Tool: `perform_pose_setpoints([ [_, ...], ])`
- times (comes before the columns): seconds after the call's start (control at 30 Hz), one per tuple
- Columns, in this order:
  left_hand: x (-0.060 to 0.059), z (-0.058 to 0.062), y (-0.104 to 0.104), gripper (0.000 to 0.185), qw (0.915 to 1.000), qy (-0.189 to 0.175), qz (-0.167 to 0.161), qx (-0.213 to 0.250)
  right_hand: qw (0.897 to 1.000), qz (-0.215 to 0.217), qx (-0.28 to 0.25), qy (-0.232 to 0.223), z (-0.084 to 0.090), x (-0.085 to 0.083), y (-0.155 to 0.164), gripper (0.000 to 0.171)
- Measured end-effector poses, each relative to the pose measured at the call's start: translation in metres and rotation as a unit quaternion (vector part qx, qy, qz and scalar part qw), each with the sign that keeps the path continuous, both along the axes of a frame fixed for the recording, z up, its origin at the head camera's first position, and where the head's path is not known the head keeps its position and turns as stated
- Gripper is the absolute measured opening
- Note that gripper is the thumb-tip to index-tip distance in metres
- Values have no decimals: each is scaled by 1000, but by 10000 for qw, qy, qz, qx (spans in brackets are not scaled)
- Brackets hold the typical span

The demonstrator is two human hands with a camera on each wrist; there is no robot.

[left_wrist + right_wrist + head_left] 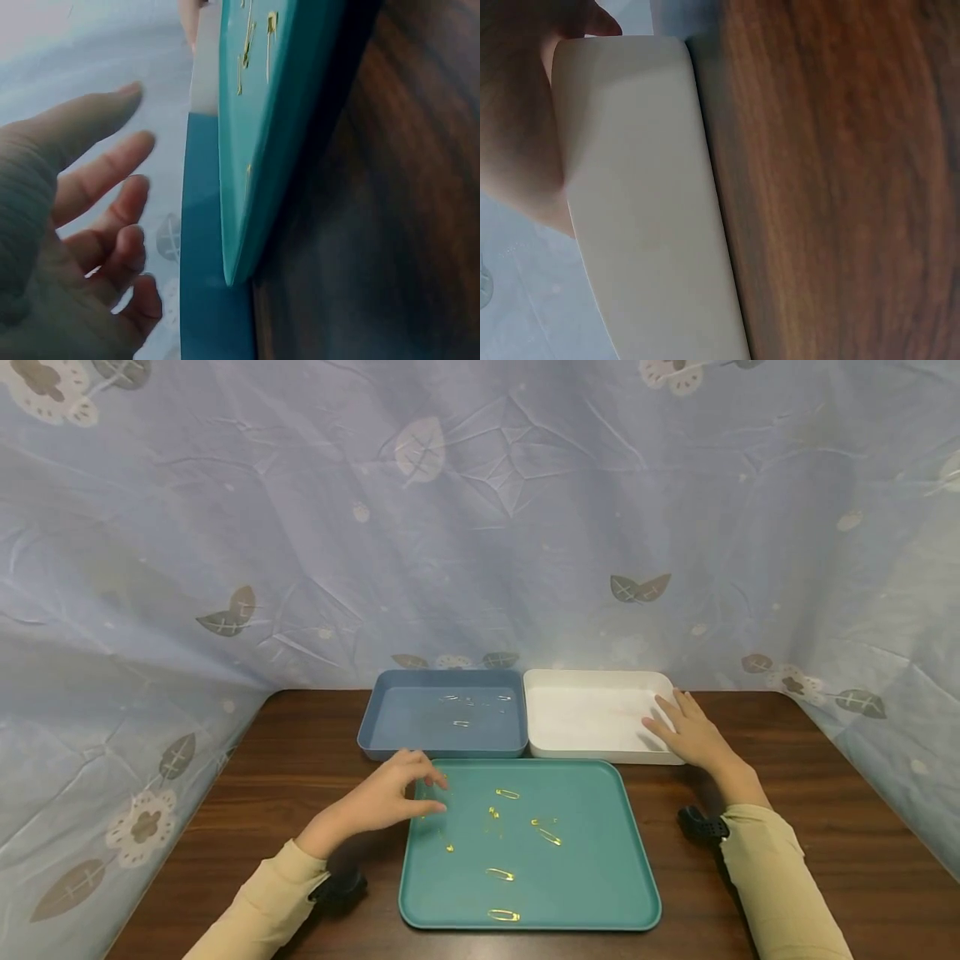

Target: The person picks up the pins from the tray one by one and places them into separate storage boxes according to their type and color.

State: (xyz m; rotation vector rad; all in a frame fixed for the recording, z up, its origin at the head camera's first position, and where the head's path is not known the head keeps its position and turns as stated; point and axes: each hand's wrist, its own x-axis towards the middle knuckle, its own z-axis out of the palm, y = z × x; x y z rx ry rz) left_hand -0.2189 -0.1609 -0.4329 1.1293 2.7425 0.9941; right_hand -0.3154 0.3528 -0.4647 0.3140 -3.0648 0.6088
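Gold safety pins [503, 916] lie scattered over a teal tray [585, 885]. Above that tray's left edge hovers my left hand [386, 793], thumb and fingers apart with nothing between them. The left wrist view shows the same hand [97, 202] with its fingers loosely bent, beside the tray's corner. My right hand [697, 739] is at the right rim of a white tray [585, 718], its fingers spread over the edge. In the right wrist view the tray's side wall [637, 195] hides most of the fingers.
A blue tray [405, 731] stands behind the teal one, beside the white tray, with several small silvery pins [461, 723] in it. All three trays are on a dark wooden table [247, 793]. A patterned cloth [450, 543] hangs behind the table and along its sides.
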Motion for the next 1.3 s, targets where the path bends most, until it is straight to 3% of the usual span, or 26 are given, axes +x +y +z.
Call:
perform_pose_setpoints([
  [0.23,4,-3,6,20,9971,-319,-310,-622,9999,-50,108,-108,2,1,0,77],
  [0.53,7,-9,11,12,9915,-247,-162,-1270,9998,-103,120,-131,2,3,2,77],
  [0.77,10,-10,14,5,9900,-177,-163,-1392,9999,-68,-23,-88,1,4,3,77],
  [1.3,13,-10,14,15,9887,-14,-252,-1477,9998,-112,-120,-74,-1,2,-1,76],
])
